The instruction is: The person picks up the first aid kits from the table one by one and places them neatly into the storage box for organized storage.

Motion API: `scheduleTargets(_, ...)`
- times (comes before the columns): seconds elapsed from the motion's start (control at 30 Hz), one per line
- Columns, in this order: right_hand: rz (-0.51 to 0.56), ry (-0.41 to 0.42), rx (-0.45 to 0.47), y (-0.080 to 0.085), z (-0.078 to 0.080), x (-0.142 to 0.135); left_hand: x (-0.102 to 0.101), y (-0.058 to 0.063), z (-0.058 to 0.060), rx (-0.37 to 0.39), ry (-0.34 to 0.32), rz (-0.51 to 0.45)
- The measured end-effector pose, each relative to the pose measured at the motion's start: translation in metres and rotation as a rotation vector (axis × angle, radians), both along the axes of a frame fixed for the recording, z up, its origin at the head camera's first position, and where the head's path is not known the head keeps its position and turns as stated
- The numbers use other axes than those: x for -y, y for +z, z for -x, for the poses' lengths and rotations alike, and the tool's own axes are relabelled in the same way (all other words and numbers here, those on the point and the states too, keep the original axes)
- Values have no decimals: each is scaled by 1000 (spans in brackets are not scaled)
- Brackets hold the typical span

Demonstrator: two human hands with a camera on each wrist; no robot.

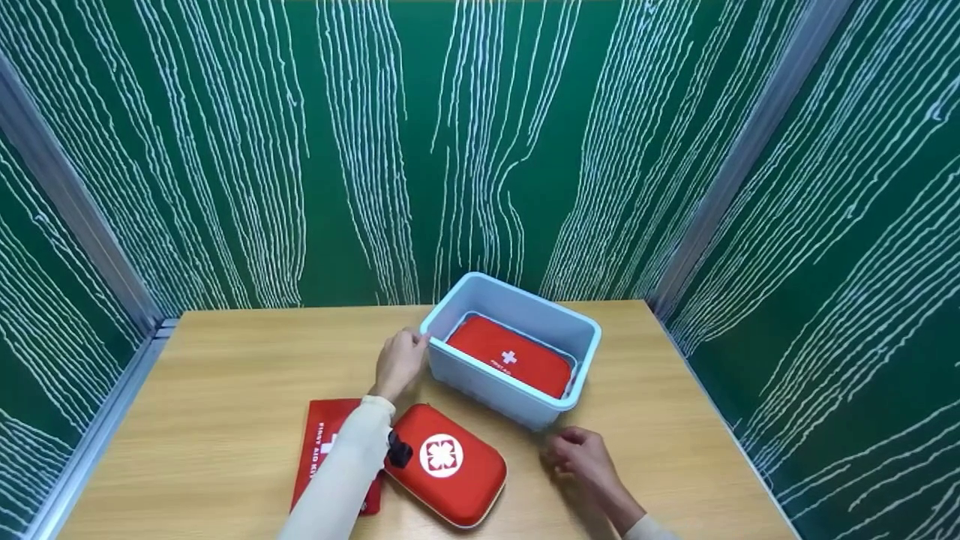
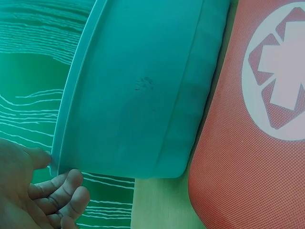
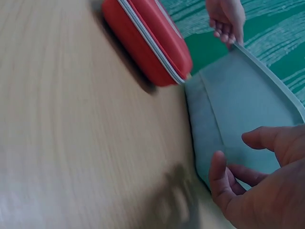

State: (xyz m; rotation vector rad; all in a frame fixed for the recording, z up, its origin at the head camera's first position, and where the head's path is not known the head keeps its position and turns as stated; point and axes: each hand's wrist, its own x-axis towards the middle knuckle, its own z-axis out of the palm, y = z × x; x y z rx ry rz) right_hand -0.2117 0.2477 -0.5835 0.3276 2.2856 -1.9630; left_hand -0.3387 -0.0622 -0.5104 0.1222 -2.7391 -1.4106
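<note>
A light blue plastic bin (image 1: 487, 390) stands on the table, turned at an angle. Inside lies a red first aid pouch (image 1: 517, 345) with a white cross. At the bin's left corner my left hand (image 1: 401, 360) pinches the rim, thumb on one side and fingers on the other in the left wrist view. My right hand (image 1: 589, 461) is just off the near right corner, its fingers loosely bent and holding nothing. A red hard zip case (image 1: 480, 480) with a white round emblem sits in front of the bin. My left forearm partly covers a flat red first aid kit bag (image 1: 322, 435).
The wooden table (image 1: 225, 375) runs back to a green wall (image 1: 360, 150) with white wavy lines. Metal posts (image 1: 720, 187) and green side panels bound the space left and right. A small black object (image 1: 399, 450) is at my left wrist.
</note>
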Motion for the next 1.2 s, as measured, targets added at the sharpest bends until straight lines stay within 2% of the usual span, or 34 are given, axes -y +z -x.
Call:
scheduleTargets(0.2,47,76,10,-6,-2,15,0,0,-1,18,-2,-11)
scheduleTargets(0.37,25,140,5,-5,-2,31,0,1,-1,23,0,-13)
scheduleTargets(0.5,-40,181,12,-8,-4,42,0,0,-1,28,-2,-20)
scheduleTargets(0.73,-152,242,33,-11,-8,54,0,2,0,-43,0,63)
scheduleTargets(0.97,-249,271,115,-10,-8,60,0,2,-1,-13,-5,17)
scheduleTargets(1.2,-272,277,164,-10,-7,63,0,1,-1,1,-3,-6)
